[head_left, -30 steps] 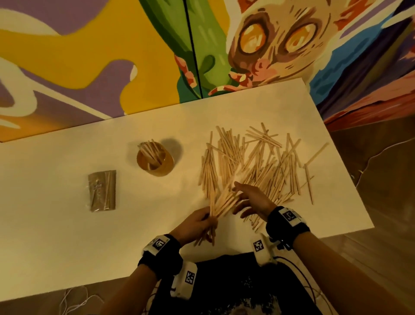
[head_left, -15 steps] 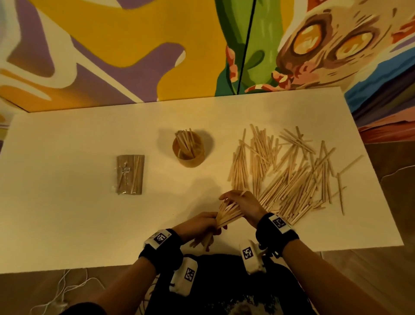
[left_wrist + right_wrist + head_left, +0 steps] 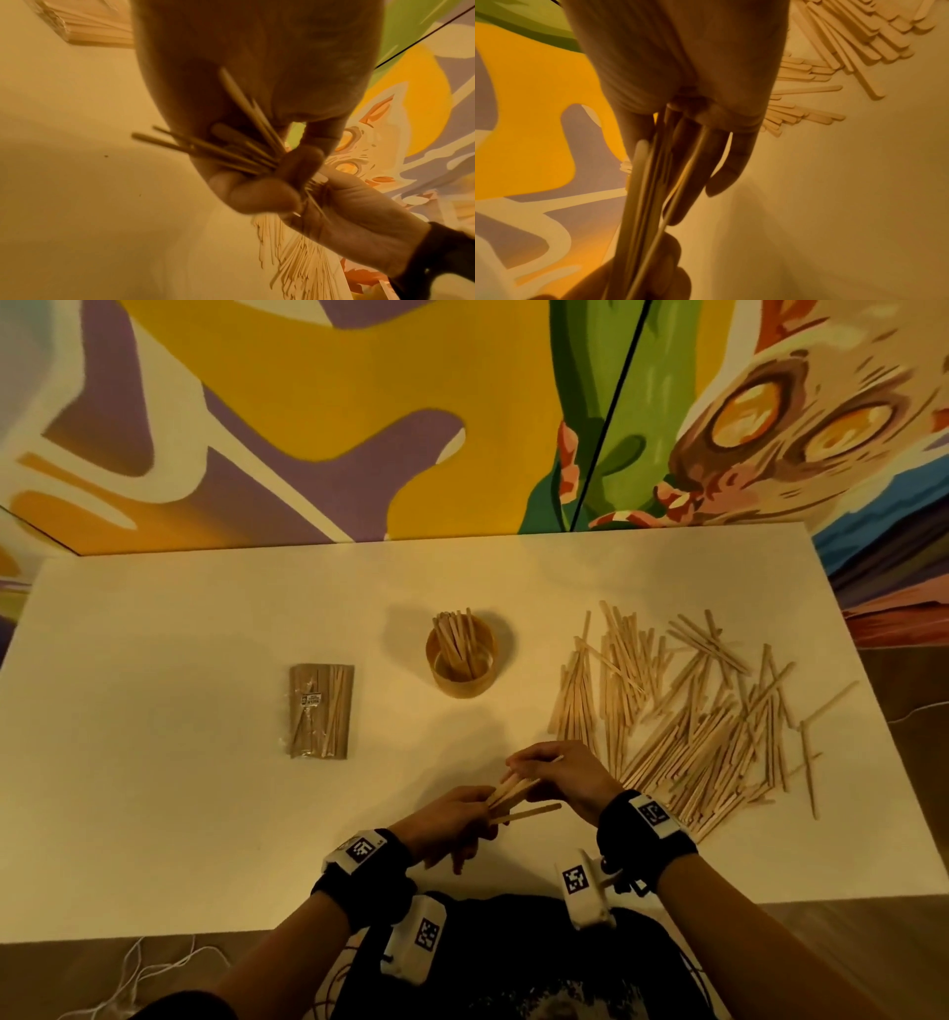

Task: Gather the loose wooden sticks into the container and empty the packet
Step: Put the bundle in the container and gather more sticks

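Both hands hold one bundle of wooden sticks (image 3: 516, 796) just above the table near its front edge. My left hand (image 3: 462, 814) grips the bundle's near end, fingers curled round the sticks (image 3: 218, 150). My right hand (image 3: 544, 767) pinches the far end, the sticks (image 3: 649, 182) running between thumb and fingers (image 3: 731, 158). A round wooden container (image 3: 462, 683) with several sticks upright in it stands mid-table. The clear packet (image 3: 321, 708) of sticks lies flat to its left. A big loose pile (image 3: 693, 711) covers the table's right side.
The white table (image 3: 179, 814) backs onto a painted mural wall (image 3: 308, 403). Its right edge drops to a wooden floor (image 3: 914, 762). White cables (image 3: 138, 978) lie on the floor at the lower left. The pile's nearest sticks (image 3: 808, 115) lie close to my right hand.
Both hands have drawn the bundle left, off the pile's edge, to the bare table in front of the body. The head view has swung left, so the container now sits mid-frame.
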Demonstrator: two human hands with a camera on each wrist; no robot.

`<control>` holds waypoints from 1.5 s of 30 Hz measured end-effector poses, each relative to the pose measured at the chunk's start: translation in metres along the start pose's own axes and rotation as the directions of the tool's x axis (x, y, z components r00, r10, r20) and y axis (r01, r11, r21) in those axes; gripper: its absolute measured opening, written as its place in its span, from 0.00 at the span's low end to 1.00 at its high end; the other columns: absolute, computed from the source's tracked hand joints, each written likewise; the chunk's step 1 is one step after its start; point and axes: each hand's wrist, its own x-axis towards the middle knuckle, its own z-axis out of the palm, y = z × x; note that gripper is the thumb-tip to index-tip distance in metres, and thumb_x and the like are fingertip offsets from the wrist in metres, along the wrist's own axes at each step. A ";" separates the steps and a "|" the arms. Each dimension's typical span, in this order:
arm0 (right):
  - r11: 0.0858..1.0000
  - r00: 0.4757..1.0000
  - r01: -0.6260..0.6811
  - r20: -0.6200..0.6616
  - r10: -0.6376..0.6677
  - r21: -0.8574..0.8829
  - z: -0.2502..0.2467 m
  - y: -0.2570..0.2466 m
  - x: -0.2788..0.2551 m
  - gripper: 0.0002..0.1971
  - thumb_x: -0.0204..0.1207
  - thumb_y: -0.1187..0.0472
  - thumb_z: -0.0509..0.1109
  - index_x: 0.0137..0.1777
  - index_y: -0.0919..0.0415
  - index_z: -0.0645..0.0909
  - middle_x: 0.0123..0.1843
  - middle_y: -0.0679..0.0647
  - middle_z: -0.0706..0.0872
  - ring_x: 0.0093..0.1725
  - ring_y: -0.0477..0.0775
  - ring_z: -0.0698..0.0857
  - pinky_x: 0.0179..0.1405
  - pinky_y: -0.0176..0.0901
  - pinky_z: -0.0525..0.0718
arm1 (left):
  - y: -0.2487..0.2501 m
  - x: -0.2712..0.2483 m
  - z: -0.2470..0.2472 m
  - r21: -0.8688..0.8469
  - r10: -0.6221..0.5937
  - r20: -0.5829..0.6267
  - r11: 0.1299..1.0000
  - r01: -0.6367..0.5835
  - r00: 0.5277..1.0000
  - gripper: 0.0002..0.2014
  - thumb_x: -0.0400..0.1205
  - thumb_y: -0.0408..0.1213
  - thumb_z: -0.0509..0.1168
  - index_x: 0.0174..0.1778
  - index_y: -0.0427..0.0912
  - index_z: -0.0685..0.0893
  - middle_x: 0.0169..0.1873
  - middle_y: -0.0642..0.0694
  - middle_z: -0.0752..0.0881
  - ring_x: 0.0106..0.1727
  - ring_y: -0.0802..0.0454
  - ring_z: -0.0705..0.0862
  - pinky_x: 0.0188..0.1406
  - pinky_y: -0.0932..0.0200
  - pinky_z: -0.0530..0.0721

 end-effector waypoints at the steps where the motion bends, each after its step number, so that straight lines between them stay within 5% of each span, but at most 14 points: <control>1: 1.000 1.000 -0.003 -0.002 0.003 -0.017 0.002 -0.001 0.001 0.07 0.73 0.63 0.77 0.49 0.65 0.90 0.48 0.66 0.92 0.45 0.59 0.90 0.45 0.47 0.87 | -0.002 0.001 -0.004 0.033 0.017 0.003 0.999 -0.017 1.000 0.10 0.81 0.37 0.61 0.57 0.41 0.79 0.35 0.40 0.75 0.24 0.50 0.73 0.22 0.57 0.76; 4: 0.996 1.000 -0.001 -0.011 0.000 -0.093 0.008 -0.005 0.003 0.10 0.74 0.57 0.77 0.45 0.65 0.91 0.45 0.65 0.92 0.42 0.57 0.90 0.42 0.46 0.87 | -0.004 0.002 -0.012 0.136 0.054 0.029 0.989 -0.057 0.998 0.09 0.79 0.41 0.66 0.53 0.45 0.79 0.35 0.40 0.74 0.25 0.50 0.72 0.24 0.55 0.73; 8: 0.988 0.998 -0.058 0.005 0.059 -0.141 0.016 -0.013 0.005 0.26 0.84 0.45 0.61 0.46 0.68 0.88 0.39 0.66 0.90 0.33 0.58 0.87 0.29 0.42 0.80 | -0.004 0.006 -0.018 0.168 0.029 -0.019 0.985 -0.026 0.999 0.06 0.84 0.41 0.61 0.53 0.45 0.80 0.33 0.49 0.76 0.22 0.55 0.70 0.21 0.60 0.68; 11: 0.981 0.997 -0.073 -0.009 0.073 -0.181 0.020 -0.014 0.009 0.23 0.84 0.49 0.62 0.47 0.71 0.86 0.34 0.65 0.87 0.25 0.55 0.82 0.20 0.39 0.74 | -0.006 0.011 -0.020 0.288 0.102 -0.111 0.955 -0.066 0.989 0.12 0.83 0.46 0.67 0.51 0.39 0.82 0.28 0.49 0.76 0.18 0.57 0.70 0.19 0.62 0.69; 14: 0.965 0.993 -0.075 0.067 0.095 -0.251 0.027 -0.015 0.010 0.11 0.80 0.61 0.70 0.50 0.72 0.83 0.38 0.64 0.88 0.29 0.55 0.86 0.20 0.39 0.78 | -0.007 0.014 -0.020 0.550 0.247 -0.187 0.828 -0.107 0.951 0.13 0.80 0.48 0.70 0.49 0.40 0.85 0.30 0.46 0.83 0.22 0.59 0.76 0.25 0.62 0.73; 17: 0.982 0.992 -0.106 0.058 0.116 -0.157 0.033 -0.017 0.010 0.15 0.76 0.58 0.75 0.51 0.72 0.85 0.40 0.62 0.90 0.37 0.58 0.89 0.23 0.41 0.83 | -0.007 0.015 -0.020 0.690 0.374 -0.228 0.713 -0.122 0.899 0.13 0.81 0.49 0.67 0.55 0.45 0.87 0.43 0.42 0.90 0.40 0.48 0.85 0.39 0.56 0.77; 20: 0.992 0.994 -0.108 -0.017 0.108 -0.059 0.036 -0.015 0.010 0.17 0.74 0.55 0.77 0.49 0.71 0.87 0.39 0.63 0.90 0.36 0.59 0.89 0.25 0.42 0.83 | -0.010 0.017 -0.020 0.823 0.466 -0.265 0.566 -0.054 0.845 0.16 0.81 0.53 0.65 0.58 0.50 0.86 0.46 0.44 0.90 0.46 0.44 0.86 0.43 0.51 0.82; 23: 0.997 0.997 -0.056 -0.047 0.053 -0.056 0.040 -0.009 0.010 0.09 0.74 0.65 0.77 0.47 0.73 0.87 0.38 0.67 0.89 0.32 0.58 0.87 0.25 0.41 0.82 | -0.014 0.018 -0.020 0.867 0.508 -0.271 0.497 -0.021 0.818 0.17 0.78 0.55 0.67 0.62 0.58 0.84 0.48 0.49 0.90 0.50 0.46 0.85 0.46 0.49 0.83; 28: 1.000 0.997 0.001 -0.080 0.002 0.031 0.033 -0.012 0.006 0.08 0.72 0.71 0.76 0.47 0.77 0.85 0.29 0.61 0.86 0.27 0.54 0.84 0.26 0.38 0.81 | -0.007 -0.003 -0.029 0.726 0.406 -0.327 0.686 -0.048 0.854 0.16 0.73 0.58 0.73 0.51 0.55 0.87 0.37 0.51 0.87 0.39 0.52 0.82 0.39 0.52 0.82; 31: 0.994 0.996 0.013 -0.094 -0.003 0.109 0.022 -0.010 0.003 0.06 0.72 0.71 0.76 0.45 0.75 0.85 0.29 0.60 0.84 0.27 0.54 0.82 0.26 0.39 0.80 | -0.005 -0.021 -0.029 0.425 0.385 -0.289 0.872 -0.243 0.877 0.10 0.76 0.50 0.74 0.49 0.50 0.89 0.31 0.46 0.88 0.26 0.52 0.82 0.26 0.58 0.81; 33: 0.986 0.994 0.017 -0.110 0.002 0.166 0.019 -0.010 0.002 0.05 0.72 0.71 0.76 0.43 0.74 0.85 0.28 0.60 0.83 0.27 0.54 0.82 0.26 0.39 0.79 | -0.005 -0.028 -0.028 0.180 0.374 -0.355 0.927 -0.330 0.857 0.10 0.80 0.45 0.71 0.53 0.46 0.90 0.34 0.41 0.90 0.27 0.48 0.84 0.24 0.59 0.80; 36: 0.976 0.990 0.054 -0.136 -0.025 0.213 0.026 -0.008 -0.002 0.06 0.75 0.70 0.74 0.43 0.76 0.85 0.29 0.62 0.82 0.27 0.54 0.82 0.25 0.39 0.79 | -0.006 -0.027 -0.019 -0.056 0.337 -0.491 0.908 -0.415 0.803 0.10 0.81 0.38 0.69 0.55 0.41 0.89 0.39 0.36 0.90 0.28 0.43 0.85 0.27 0.57 0.84; 41: 0.978 0.991 0.081 -0.123 -0.058 0.195 0.043 -0.005 -0.010 0.09 0.77 0.67 0.73 0.43 0.76 0.86 0.31 0.63 0.85 0.27 0.57 0.83 0.24 0.42 0.79 | -0.010 -0.014 0.001 -0.114 0.356 -0.587 0.853 -0.509 0.728 0.07 0.77 0.32 0.73 0.49 0.34 0.89 0.28 0.38 0.88 0.27 0.45 0.86 0.31 0.56 0.87; 45: 0.980 0.995 0.086 -0.062 -0.076 0.181 0.038 -0.007 -0.018 0.04 0.75 0.70 0.74 0.47 0.72 0.87 0.36 0.63 0.89 0.32 0.56 0.88 0.29 0.40 0.82 | -0.011 -0.014 -0.001 -0.218 0.318 -0.603 0.817 -0.534 0.732 0.04 0.77 0.28 0.72 0.45 0.32 0.89 0.30 0.40 0.89 0.28 0.47 0.87 0.33 0.57 0.87</control>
